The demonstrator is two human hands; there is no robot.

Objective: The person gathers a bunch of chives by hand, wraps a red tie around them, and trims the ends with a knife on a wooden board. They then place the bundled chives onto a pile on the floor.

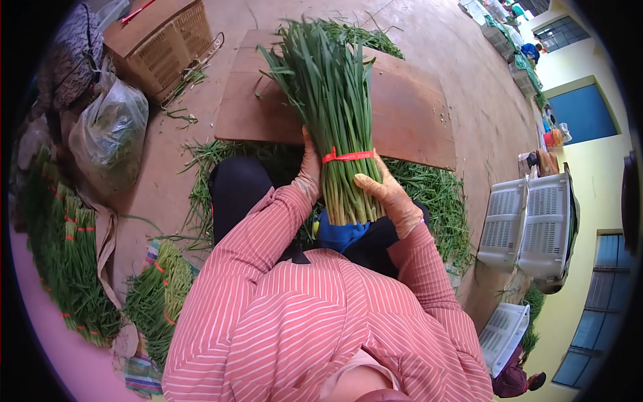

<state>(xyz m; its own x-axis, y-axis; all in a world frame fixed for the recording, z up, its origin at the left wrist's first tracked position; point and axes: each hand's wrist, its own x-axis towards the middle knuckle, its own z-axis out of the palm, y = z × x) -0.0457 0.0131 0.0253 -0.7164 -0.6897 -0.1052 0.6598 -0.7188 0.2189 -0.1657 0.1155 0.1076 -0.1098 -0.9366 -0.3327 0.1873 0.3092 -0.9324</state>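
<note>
A thick bundle of garlic chives (331, 90) stands upright in front of me, its dark green leaves away from me and its pale stem ends toward my lap. Around the stems runs a red band (351, 156). My left hand (309, 166), in a thin pale glove, is closed on the left side of the bundle, its fingers partly hidden behind the leaves. On the other side my right hand (394, 197), in a yellowish glove, grips the stems with the thumb across their front below the band. Something blue (340, 236) shows under the stem ends.
Beyond my knees is a low brown board (412, 110), with loose greens (439, 208) under and around it. Banded bundles (84, 234) lie to the left, near a plastic bag (110, 134) and a tan crate (177, 50). White crates (526, 221) stand at the right by the wall.
</note>
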